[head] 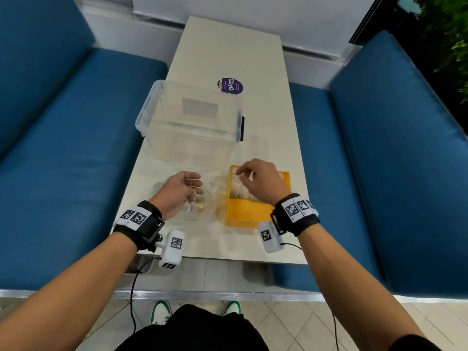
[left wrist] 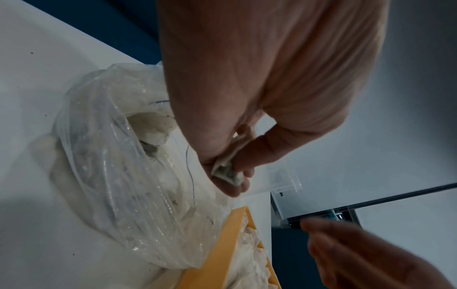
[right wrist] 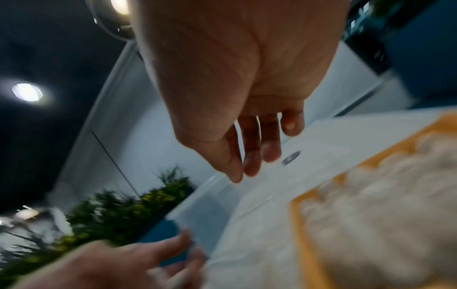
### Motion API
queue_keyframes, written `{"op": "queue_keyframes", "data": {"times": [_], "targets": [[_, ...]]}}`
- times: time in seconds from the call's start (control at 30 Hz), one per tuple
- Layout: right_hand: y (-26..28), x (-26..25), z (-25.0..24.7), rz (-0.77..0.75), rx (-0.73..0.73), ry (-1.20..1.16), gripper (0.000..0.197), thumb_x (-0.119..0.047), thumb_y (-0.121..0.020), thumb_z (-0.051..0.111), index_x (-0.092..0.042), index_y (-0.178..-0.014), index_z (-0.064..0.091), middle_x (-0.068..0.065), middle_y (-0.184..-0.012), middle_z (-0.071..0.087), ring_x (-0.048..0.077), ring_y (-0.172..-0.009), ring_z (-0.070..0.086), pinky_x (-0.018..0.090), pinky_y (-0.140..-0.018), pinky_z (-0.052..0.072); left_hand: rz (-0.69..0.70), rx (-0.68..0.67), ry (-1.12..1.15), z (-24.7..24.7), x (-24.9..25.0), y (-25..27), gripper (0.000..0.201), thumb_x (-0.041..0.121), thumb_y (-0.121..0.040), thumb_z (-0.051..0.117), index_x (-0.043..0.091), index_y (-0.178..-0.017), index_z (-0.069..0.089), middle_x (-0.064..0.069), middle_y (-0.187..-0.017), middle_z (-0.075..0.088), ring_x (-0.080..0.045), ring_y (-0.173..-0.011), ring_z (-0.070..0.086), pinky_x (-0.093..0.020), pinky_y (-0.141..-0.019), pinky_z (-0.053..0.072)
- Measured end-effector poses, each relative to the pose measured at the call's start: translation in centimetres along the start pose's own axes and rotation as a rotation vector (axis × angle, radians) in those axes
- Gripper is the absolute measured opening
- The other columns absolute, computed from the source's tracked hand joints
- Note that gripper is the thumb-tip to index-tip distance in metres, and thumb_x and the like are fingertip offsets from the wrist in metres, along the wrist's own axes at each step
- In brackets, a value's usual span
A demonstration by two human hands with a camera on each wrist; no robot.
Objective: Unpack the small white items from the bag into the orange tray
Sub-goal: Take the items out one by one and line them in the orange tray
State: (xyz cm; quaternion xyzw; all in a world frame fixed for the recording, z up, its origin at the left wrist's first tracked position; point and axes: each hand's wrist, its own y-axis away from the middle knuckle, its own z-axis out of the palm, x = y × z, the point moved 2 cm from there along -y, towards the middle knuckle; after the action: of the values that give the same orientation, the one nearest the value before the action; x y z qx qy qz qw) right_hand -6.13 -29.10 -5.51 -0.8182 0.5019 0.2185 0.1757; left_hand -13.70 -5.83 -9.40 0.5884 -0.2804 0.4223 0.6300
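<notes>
Head: orange tray [head: 249, 214] on tabletop [head: 228, 54], far half filled with white items [head: 239, 190]; near half bare.
Left wrist: left hand [left wrist: 247, 97] pinching one white item [left wrist: 226, 172] over clear bag [left wrist: 111, 166], more inside.
Right wrist: right hand [right wrist: 237, 88] loose-fingered, empty, above tray.

left hand [head: 181, 190] low, fingers pinched shut — right hand [head: 260, 182] raised, fingers loose, slightly curled

Clear plastic bin [head: 188, 122], purple sticker [head: 230, 85], blue benches [head: 76, 153]
</notes>
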Motion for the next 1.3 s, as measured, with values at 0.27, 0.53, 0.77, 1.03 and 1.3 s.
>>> {"op": "queue_keyframes", "data": {"times": [0.27,0.53,0.77,1.03,1.3], "targets": [[0.9,-6.4,4.8,-0.165,-0.199,-0.164,0.040,-0.037,-0.075,0.088,-0.024,-0.110,0.073,-0.004,-0.090,0.064,-0.003,-0.070,0.052,0.016,-0.072,0.042,0.029,-0.090,0.094,-0.2,0.2,1.1,0.051,-0.022,-0.093,0.053,0.001,-0.138,0.049,-0.023,-0.118,0.068,-0.030,-0.095,0.073,-0.031,-0.083,0.058],[1.6,-7.3,6.8,-0.127,-0.035,-0.109,0.018,-0.032,-0.089,0.073,-0.017,-0.099,0.077,-0.001,-0.083,0.063,0.008,-0.067,0.050,0.025,-0.068,0.041,-0.034,-0.112,0.250,-0.6,0.0,1.6,0.037,-0.004,-0.101,0.044,-0.010,-0.137,0.051,-0.039,-0.127,0.062,-0.046,-0.119,0.065,-0.046,-0.101,0.055],[1.7,-6.1,6.2,0.062,0.043,-0.211,0.025,-0.031,-0.096,0.065,-0.014,-0.083,0.079,0.000,-0.081,0.075,0.008,-0.068,0.056,0.023,-0.068,0.040,0.041,-0.172,0.127,-0.7,0.1,2.3,0.017,0.008,-0.099,0.063,-0.005,-0.099,0.073,-0.031,-0.119,0.069,-0.043,-0.115,0.068,-0.050,-0.107,0.051],[1.2,-6.4,5.7,0.134,0.024,-0.284,0.031,-0.043,-0.092,0.069,-0.020,-0.114,0.071,-0.012,-0.087,0.069,0.000,-0.069,0.057,0.013,-0.067,0.044,0.182,-0.052,-0.058,-1.0,-0.1,2.2,0.024,0.015,-0.098,0.067,-0.008,-0.107,0.068,-0.025,-0.103,0.076,-0.039,-0.095,0.076,-0.041,-0.082,0.064],[0.0,-6.6,4.1,0.090,0.062,-0.369,0.008,-0.023,-0.091,0.074,-0.016,-0.088,0.074,-0.011,-0.077,0.069,-0.006,-0.066,0.058,0.009,-0.064,0.043,0.217,-0.088,-0.212,-0.7,-0.2,1.9,0.028,0.016,-0.092,0.076,-0.005,-0.109,0.071,-0.022,-0.101,0.076,-0.025,-0.079,0.073,-0.038,-0.076,0.064]]}}
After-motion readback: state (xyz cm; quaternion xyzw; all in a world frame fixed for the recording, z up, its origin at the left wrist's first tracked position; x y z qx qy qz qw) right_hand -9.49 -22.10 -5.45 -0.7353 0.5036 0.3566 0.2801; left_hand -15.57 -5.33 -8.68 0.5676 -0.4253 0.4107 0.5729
